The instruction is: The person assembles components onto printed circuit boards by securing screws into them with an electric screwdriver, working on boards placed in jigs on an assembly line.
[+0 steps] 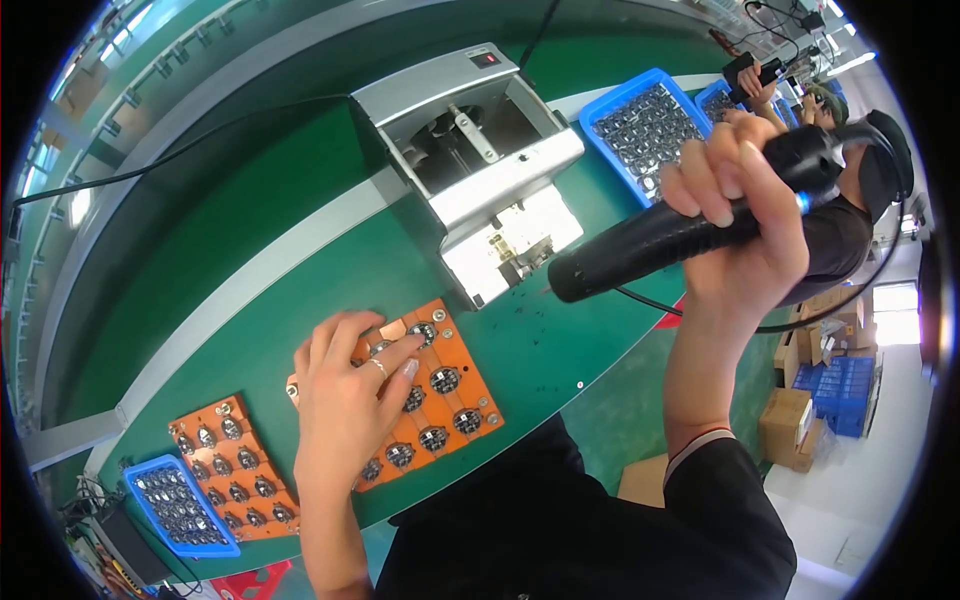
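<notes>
Head view is showing the left hand [350,400] lying flat, fingers spread, on the orange fixture plate [440,395] of round parts, while the right hand [745,215], raised well above, is clenching the black electric screwdriver [660,240], fastening seemingly unfinished.

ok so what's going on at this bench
A person presses their left hand flat on an orange fixture plate loaded with small round metal parts. Their right hand holds a black electric screwdriver raised above the green bench, its tip pointing towards a grey machine.
</notes>
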Demonstrator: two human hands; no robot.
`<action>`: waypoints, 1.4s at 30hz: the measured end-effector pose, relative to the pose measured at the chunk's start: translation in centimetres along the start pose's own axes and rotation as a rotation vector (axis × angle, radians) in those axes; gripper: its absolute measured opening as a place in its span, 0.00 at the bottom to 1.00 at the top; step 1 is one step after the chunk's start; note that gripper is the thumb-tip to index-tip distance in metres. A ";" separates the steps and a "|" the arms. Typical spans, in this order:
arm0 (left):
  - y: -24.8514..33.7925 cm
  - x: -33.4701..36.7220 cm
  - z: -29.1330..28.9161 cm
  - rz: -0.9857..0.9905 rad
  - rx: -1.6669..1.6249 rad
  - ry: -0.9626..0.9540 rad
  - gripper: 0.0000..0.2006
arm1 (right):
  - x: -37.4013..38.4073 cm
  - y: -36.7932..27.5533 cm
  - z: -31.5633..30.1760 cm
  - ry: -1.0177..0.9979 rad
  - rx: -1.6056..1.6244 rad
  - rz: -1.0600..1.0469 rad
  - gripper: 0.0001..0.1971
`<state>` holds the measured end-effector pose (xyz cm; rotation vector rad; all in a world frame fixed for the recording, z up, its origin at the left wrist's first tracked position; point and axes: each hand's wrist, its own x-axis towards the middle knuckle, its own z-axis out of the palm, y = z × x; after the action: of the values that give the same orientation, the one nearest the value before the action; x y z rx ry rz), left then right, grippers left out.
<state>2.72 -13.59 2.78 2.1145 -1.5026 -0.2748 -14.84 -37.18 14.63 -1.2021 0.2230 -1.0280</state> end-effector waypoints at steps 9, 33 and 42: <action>0.6 0.4 -0.1 -0.024 0.032 -0.030 0.10 | -0.3 -0.3 0.5 -0.115 -0.262 -0.249 0.08; 1.3 1.1 0.0 -0.022 0.041 -0.073 0.11 | 0.2 -1.3 2.4 -0.021 -0.406 -0.064 0.15; 1.0 0.8 -0.2 -0.024 0.042 -0.059 0.10 | 1.1 0.4 1.5 -0.174 -0.452 -0.121 0.14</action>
<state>2.28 -14.56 3.55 2.1758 -1.5304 -0.3198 -13.01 -37.04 15.28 -1.7239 0.2556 -0.9993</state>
